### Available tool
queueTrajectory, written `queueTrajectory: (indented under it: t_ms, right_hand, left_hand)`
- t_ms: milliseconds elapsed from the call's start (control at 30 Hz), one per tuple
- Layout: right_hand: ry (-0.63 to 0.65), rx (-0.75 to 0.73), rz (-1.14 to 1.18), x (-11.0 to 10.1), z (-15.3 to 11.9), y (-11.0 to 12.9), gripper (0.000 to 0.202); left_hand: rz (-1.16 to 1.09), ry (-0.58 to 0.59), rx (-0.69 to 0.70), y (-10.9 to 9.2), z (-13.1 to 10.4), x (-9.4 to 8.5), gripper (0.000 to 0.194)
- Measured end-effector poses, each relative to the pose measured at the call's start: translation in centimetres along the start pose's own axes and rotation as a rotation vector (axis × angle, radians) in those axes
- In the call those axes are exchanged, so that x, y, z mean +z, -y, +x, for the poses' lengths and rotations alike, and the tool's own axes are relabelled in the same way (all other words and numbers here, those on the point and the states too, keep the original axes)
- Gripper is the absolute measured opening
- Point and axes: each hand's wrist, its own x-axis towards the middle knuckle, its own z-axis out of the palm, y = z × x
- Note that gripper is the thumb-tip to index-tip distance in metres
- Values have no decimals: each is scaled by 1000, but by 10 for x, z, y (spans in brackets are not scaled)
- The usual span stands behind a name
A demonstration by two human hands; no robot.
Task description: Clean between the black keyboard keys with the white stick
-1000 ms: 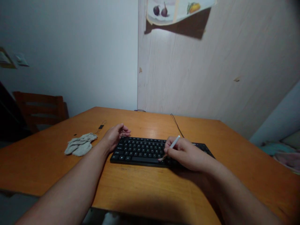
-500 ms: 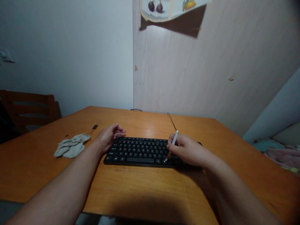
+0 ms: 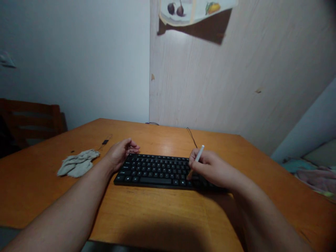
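White-handled brush [image 3: 199, 154] and right hand [image 3: 210, 166]: the fingers were closed around the brush in a pen-like pinch, its pale end slanting up and its brown tip pointing down at the lower keys.
Left hand [image 3: 120, 154]: it was half open with the fingers loosely curled, and nothing showed in its grasp; it lay at the far left corner of the keyboard (whether it pressed on the edge was hard to tell).
Keyboard [image 3: 157, 170]: black, it lay flat on the table between the two hands, its right part largely hidden under the right hand.
Cord [image 3: 191, 137]: thin and dark, it ran over the wood behind the keyboard.
Cloth [image 3: 78, 163]: grey and crumpled, it sat to the left of the left forearm.
Black tag [image 3: 105, 142]: small, with a thin loop, it lay just behind the cloth, near a tiny dark bit [image 3: 72, 151].
Table [image 3: 157, 210]: orange-brown wood, its far edge was near the wall.
Chair [image 3: 34, 120]: wooden, its slatted back stood beyond the left side.
Picture [image 3: 183, 12]: it hung on the pale panel, showing fruit, its lower edge curling.
Fabric [image 3: 322, 178]: pink and teal, it was heaped beyond the right side.
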Motion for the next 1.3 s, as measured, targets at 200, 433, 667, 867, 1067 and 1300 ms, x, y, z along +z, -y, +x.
queueTrajectory:
  t_ms: [200,433,667,867,1067,1300]
  right_hand:
    - [-239,-19,-84,6,12,-11,10]
    - [-177,-37,-139,11,15,-15,8]
    - [-179,-38,-46,9,17,-21,14]
    - [-141,-42,-75,12,19,-25,10]
    - [-182,-32,11,11,20,-29,17]
    - [-227,-48,94,17,21,-27,15]
  left_hand:
    - [4,-3,-5,-3,-6,5,28]
    - [7,2,10,-1,-5,3,26]
    - [11,-2,13,0,-5,3,26]
    - [19,3,19,0,-5,2,27]
    - [11,14,11,0,-5,2,28]
    - [-3,1,9,-2,-9,5,26]
